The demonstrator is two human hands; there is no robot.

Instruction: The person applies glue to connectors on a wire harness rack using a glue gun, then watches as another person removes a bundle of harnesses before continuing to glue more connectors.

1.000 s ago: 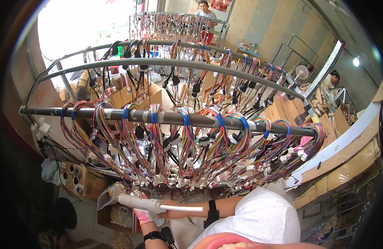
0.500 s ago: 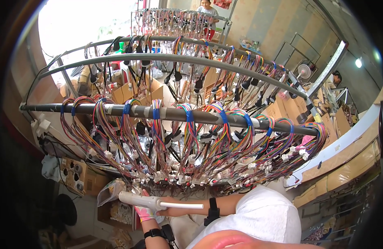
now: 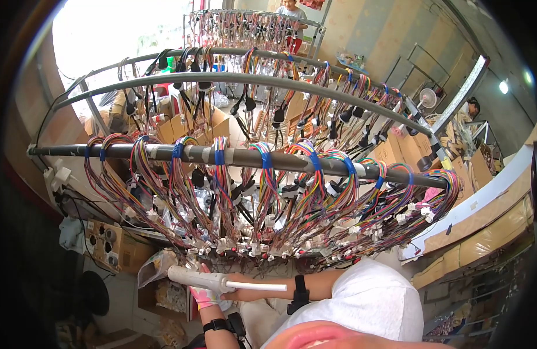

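Wrapped around the glue gun (image 3: pixel 197 279), far as I could see, was the right hand (image 3: pixel 228 295), below the grey bar (image 3: pixel 242 157). Couldn't tell if the gloved left hand (image 3: pixel 204 297), also below it, gripped anything. Colourful wire bundles (image 3: pixel 222 186) hung off the bar; a co-worker (image 3: pixel 293 13) stood way beyond.

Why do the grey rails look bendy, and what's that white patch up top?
Head view: the fisheye lens likely curves the grey rails; head view: glare bleaches the bright opening at upper left; head view: the lower left is so dark that a black round shape is hard to make out.
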